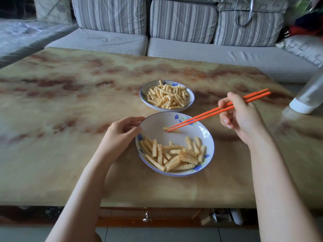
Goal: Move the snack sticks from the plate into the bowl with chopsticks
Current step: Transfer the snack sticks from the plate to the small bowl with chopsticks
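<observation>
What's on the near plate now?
The plate holds a pile of snack sticks along its near side, plus one lone stick at the chopsticks' tips. Sticks deeper in the pile are covered.

A table (70,105) with a marble-patterned top, beige with reddish-brown veins, fills most of the view. At its right edge is a clear container (309,95) with a white end, leaning in the picture. Beyond the far edge runs a grey sofa (201,51) with striped back cushions (181,20); a thin grey cord (243,18) hangs over the rightmost one. Under the near edge, a wooden drawer front carries a metal knob (146,217), and blurred small items lie to its right. Grey floor tiles (157,235) show below.
</observation>
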